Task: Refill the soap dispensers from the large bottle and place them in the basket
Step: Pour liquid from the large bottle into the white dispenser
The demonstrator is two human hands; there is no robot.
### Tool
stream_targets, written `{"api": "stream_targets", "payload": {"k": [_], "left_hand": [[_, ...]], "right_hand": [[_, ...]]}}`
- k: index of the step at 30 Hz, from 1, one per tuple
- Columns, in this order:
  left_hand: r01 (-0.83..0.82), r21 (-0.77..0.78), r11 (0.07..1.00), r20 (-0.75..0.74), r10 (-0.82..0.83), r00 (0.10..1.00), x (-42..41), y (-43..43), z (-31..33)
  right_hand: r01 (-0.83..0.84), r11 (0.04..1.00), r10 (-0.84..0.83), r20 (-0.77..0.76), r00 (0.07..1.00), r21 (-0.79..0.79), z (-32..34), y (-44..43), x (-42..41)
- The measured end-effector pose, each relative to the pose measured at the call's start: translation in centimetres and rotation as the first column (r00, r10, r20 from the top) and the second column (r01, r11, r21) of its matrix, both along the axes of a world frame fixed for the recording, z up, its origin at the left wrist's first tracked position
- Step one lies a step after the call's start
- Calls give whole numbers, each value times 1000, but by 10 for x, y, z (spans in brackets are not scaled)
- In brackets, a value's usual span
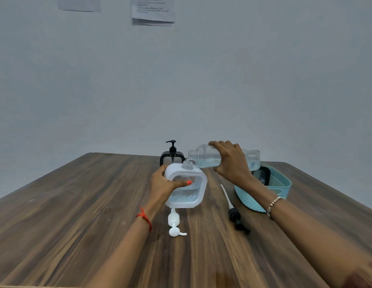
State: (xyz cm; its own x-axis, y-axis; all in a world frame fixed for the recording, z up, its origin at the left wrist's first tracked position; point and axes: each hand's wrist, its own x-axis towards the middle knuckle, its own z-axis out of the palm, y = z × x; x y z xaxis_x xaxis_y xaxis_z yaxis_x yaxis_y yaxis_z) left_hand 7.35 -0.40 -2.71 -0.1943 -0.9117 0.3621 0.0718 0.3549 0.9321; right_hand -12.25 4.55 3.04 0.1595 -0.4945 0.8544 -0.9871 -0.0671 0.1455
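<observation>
Grips the white dispenser (186,196) in the left hand (162,183) at the middle of the bench (77,204), thumb across its clear window, open neck up. Grips the large bottle (206,156) in the right hand (233,163), tipped almost flat at 1 o'clock, mouth just above that neck. Has 1 black dispenser (172,157) upright at 12 o'clock, a 2nd black dispenser (262,175) inside the blue basket (282,181) at 3 o'clock, the white pump (173,222) lying at 6 o'clock and the black pump (235,215) at 4 o'clock.
</observation>
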Motion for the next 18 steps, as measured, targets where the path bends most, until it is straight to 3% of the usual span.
{"api": "stream_targets", "payload": {"k": [3, 5, 8, 12, 15, 18], "left_hand": [[13, 21, 1000, -28, -13, 1000, 0, 0, -2], [21, 37, 999, -50, -19, 999, 1, -1, -3], [30, 53, 998, -71, -26, 997, 4, -4, -4], [29, 68, 997, -102, -22, 995, 7, -8, -5], [30, 81, 996, -110, -21, 994, 11, -11, -5], [31, 84, 996, -118, -21, 993, 14, -15, -6]], "right_hand": [[-70, 997, 65, 112, 992, 37, 0, -1, 3], [-171, 984, 149, 285, 947, 55, 1, 1, 6], [-324, 945, 245, 571, 783, 39, 6, 1, 6], [-393, 918, 190, 812, 552, 52, 0, -1, -2], [-507, 861, 165, 922, 351, 39, -10, -1, -5], [-598, 801, 168, 960, 222, -1, -20, -3, -5]]}}
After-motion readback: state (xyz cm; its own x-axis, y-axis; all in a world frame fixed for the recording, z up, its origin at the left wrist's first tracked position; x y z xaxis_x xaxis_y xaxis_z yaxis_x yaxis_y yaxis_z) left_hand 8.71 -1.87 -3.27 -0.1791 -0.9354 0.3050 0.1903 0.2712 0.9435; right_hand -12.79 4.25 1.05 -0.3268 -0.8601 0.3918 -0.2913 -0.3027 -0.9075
